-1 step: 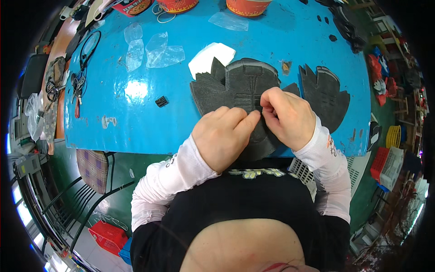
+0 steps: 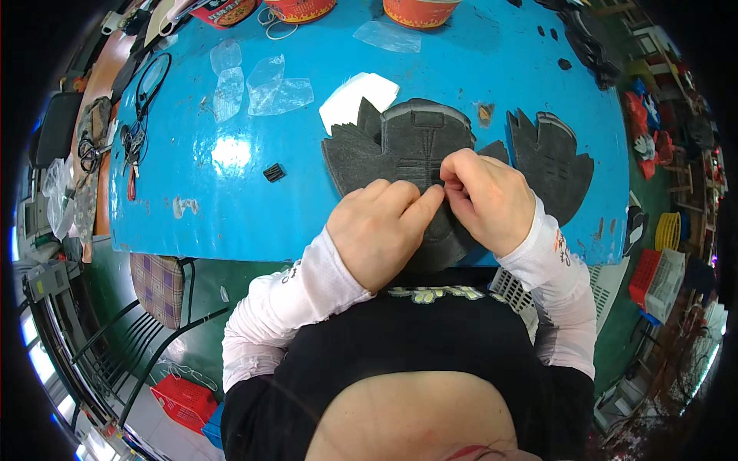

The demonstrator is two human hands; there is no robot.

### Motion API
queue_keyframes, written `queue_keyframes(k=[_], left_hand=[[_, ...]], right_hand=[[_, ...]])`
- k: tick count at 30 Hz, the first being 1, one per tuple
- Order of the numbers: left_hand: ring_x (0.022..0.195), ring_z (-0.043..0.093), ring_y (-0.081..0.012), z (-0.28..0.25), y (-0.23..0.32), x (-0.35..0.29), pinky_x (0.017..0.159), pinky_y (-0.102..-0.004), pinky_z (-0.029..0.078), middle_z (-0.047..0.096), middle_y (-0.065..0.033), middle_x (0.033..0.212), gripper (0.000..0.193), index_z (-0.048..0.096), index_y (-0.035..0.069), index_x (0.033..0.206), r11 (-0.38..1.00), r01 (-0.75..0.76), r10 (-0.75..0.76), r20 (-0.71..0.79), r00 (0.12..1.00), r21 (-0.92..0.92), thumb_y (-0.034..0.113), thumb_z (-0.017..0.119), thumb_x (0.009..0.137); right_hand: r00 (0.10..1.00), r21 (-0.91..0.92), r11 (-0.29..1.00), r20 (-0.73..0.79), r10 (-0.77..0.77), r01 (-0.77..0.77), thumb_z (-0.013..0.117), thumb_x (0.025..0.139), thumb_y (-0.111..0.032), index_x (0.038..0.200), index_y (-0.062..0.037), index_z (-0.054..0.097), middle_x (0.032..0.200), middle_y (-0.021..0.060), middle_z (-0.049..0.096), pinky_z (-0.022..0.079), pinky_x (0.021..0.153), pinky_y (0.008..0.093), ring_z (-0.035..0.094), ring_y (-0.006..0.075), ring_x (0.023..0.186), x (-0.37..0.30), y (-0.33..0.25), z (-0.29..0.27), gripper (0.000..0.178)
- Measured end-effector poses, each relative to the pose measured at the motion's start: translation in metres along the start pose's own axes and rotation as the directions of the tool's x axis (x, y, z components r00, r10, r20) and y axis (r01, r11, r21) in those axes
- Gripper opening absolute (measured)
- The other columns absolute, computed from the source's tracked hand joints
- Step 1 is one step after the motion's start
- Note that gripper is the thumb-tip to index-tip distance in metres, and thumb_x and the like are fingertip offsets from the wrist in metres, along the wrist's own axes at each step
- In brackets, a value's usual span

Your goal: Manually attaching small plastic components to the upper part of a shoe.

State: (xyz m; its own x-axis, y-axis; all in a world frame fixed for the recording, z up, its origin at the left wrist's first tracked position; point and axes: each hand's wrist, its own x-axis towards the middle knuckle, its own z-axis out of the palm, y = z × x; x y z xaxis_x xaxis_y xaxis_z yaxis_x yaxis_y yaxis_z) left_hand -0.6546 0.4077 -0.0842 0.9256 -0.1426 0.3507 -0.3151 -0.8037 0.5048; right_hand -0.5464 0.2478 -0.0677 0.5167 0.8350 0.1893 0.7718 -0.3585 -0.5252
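Observation:
A dark grey, fan-edged foam-like piece with moulded grooves lies at the table's near edge, under both hands. My left hand rests over its near left part, fingers curled and thumb against the index finger. My right hand is closed in a pinch just beside the left thumb, over the middle grooves. Whatever sits between the fingertips is hidden or too small to name. A similar dark grey piece lies apart on the right. White paper is partly under the far left edge of the first piece.
The blue table also bears a small black ribbed piece, clear plastic scraps, a cable bundle and red tubs at the far edge. More black pieces lie far right. A plaid chair stands left.

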Motion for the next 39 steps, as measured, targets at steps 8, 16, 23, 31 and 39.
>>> queue_keyframes(k=[8, 16, 23, 31, 39], left_hand=[[0.068, 0.055, -0.0182, 0.002, 0.002, 0.004, 0.059, -0.0299, 0.048, 0.051, -0.0028, 0.077, 0.034, 0.067, 0.009, 0.101, 0.981, -0.019, 0.005, 0.075, 0.997, 0.191, 0.003, 0.065, 0.068], [0.069, 0.056, -0.0201, 0.001, -0.003, 0.001, 0.059, -0.0310, 0.048, 0.055, -0.0043, 0.080, 0.033, 0.066, 0.006, 0.103, 0.985, -0.018, 0.009, 0.054, 0.998, 0.172, 0.003, 0.065, 0.070], [0.069, 0.058, -0.0226, 0.016, -0.023, -0.024, 0.058, -0.0312, 0.046, 0.061, -0.0085, 0.085, 0.039, 0.065, 0.002, 0.104, 0.967, -0.188, 0.135, -0.281, 0.950, -0.171, -0.008, 0.073, 0.067], [0.074, 0.062, -0.0164, -0.007, -0.012, -0.019, 0.062, -0.0269, 0.050, 0.064, -0.0088, 0.092, 0.028, 0.068, 0.002, 0.101, 0.775, -0.042, -0.107, -0.196, 0.975, -0.630, -0.005, 0.073, 0.075], [0.080, 0.065, -0.0185, -0.004, -0.004, -0.015, 0.066, -0.0263, 0.051, 0.066, -0.0122, 0.093, 0.026, 0.069, 0.000, 0.096, 0.726, -0.103, -0.080, -0.233, 0.969, -0.680, -0.008, 0.075, 0.072]], right_hand=[[0.975, -0.039, 0.990, -0.169, -0.143, 0.138, 0.066, 0.072, 0.002, 0.089, -0.0040, 0.062, 0.083, 0.0105, 0.060, 0.048, 0.064, 0.0380, 0.060, 0.0291, 0.076, -0.017, 0.001, 0.002, 0.019], [0.967, -0.160, 0.984, -0.230, -0.114, 0.078, 0.066, 0.065, 0.000, 0.094, -0.0062, 0.070, 0.097, 0.0095, 0.059, 0.046, 0.077, 0.0328, 0.058, 0.0271, 0.090, -0.031, 0.008, 0.001, 0.030], [0.752, 0.534, 0.774, -0.341, 0.564, -0.339, 0.075, 0.078, -0.010, 0.120, -0.0020, 0.054, 0.097, 0.0052, 0.053, 0.040, 0.057, 0.0202, 0.044, 0.0050, 0.064, -0.045, 0.048, 0.026, 0.048], [0.745, -0.046, 0.992, -0.664, 0.058, -0.119, 0.072, 0.076, -0.001, 0.112, -0.0022, 0.054, 0.099, 0.0075, 0.055, 0.045, 0.068, 0.0232, 0.051, 0.0110, 0.069, -0.026, 0.032, 0.007, 0.040], [0.961, 0.728, 0.685, -0.174, 0.214, -0.021, 0.070, 0.080, 0.004, 0.104, 0.0003, 0.056, 0.093, 0.0085, 0.064, 0.050, 0.075, 0.0262, 0.063, 0.0138, 0.083, -0.037, -0.026, 0.023, 0.028]])
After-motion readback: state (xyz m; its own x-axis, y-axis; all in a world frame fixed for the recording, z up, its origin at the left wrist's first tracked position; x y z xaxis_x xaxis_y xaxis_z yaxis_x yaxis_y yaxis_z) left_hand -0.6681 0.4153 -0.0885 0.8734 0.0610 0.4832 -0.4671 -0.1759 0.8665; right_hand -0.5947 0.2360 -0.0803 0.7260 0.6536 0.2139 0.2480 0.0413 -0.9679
